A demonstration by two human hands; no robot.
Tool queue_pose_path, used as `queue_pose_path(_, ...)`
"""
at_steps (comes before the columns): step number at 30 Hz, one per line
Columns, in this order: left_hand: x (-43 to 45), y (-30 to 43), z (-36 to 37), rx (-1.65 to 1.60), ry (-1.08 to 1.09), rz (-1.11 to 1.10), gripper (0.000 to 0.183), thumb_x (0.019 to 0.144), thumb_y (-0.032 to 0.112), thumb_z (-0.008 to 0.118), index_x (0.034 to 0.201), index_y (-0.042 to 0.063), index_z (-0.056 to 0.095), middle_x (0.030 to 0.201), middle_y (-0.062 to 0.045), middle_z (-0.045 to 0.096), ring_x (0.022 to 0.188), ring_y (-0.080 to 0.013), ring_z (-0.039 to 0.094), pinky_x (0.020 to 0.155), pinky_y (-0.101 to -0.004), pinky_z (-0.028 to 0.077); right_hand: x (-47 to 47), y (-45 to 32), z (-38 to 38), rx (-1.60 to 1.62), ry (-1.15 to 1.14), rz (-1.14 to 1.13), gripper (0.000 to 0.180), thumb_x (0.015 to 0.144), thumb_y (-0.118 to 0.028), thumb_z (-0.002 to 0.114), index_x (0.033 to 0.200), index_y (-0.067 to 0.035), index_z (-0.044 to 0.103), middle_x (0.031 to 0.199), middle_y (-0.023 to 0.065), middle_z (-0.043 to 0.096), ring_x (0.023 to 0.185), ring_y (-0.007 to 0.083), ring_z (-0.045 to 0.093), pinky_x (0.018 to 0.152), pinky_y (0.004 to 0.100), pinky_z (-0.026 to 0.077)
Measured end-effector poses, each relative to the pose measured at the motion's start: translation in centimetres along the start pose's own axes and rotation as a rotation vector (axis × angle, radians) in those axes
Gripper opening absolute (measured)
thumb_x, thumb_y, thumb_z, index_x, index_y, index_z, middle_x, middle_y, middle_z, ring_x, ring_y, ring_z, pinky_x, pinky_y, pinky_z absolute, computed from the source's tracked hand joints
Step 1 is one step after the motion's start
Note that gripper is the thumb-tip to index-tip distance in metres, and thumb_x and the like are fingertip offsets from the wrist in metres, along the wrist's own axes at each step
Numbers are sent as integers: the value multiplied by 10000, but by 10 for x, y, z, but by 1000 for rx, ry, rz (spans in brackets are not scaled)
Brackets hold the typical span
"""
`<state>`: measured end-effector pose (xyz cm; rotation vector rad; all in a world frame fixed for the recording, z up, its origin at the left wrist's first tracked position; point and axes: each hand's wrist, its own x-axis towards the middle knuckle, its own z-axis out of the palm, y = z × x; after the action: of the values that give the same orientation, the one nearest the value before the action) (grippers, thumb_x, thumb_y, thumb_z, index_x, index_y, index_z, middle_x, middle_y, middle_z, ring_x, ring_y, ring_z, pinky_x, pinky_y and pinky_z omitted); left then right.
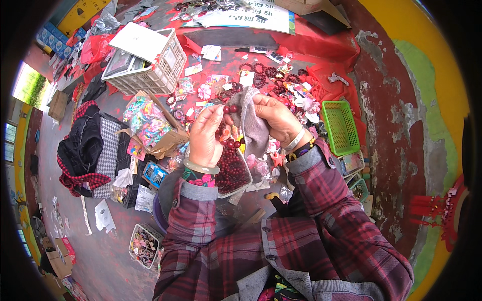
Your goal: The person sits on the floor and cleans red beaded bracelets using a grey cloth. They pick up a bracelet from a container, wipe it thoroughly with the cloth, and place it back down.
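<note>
My left hand [207, 135] pinches a string of dark red beads [231, 144] between thumb and fingers; the string hangs in a loop beside the palm. In my right hand [276, 116] is a grey cloth [254, 126], gripped near its upper edge and hanging down, with a part of it against the beads. Below the hands stands a white plastic basket [248, 182] filled with dark red beads. More dark red bead strings [260, 77] lie beyond the hands, among small packets and trinkets.
A white crate [165, 71] stands at upper left, near an open cardboard box [169, 141] of colourful packets. At right is a green plastic basket [340, 128]. A small basket of hair ties [145, 246] sits at lower left. A black garment [81, 145] lies at left.
</note>
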<state>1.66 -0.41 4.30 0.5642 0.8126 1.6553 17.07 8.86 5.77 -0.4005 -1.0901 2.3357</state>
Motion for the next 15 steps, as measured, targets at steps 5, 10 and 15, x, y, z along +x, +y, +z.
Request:
queue_pose_path(5, -2, 0, 2, 16, -40, 7, 120, 902, 134, 511, 954, 30, 543, 760, -52, 586, 605, -110, 535, 541, -216, 416, -1, 1, 12, -157, 86, -14, 213, 821, -42, 529, 1024, 19, 547, 937, 84, 619, 842, 158, 613, 772, 271, 492)
queue_pose_path(10, -2, -3, 6, 197, -110, -11, 97, 864, 78, 547, 950, 36, 526, 803, -21, 563, 715, -97, 534, 680, -213, 428, 1, 9, 4, -255, 185, -133, 183, 865, -92, 517, 1027, -33, 580, 908, 18, 624, 798, 84, 585, 730, 224, 470)
queue_pose_path(15, 1, -10, -1, 316, -131, 53, 124, 850, 43, 555, 966, 19, 518, 823, -27, 556, 733, -93, 531, 693, -219, 436, 3, 11, 6, -342, 240, -204, 125, 856, -75, 511, 931, -1, 577, 873, 24, 601, 775, 87, 553, 691, 230, 457)
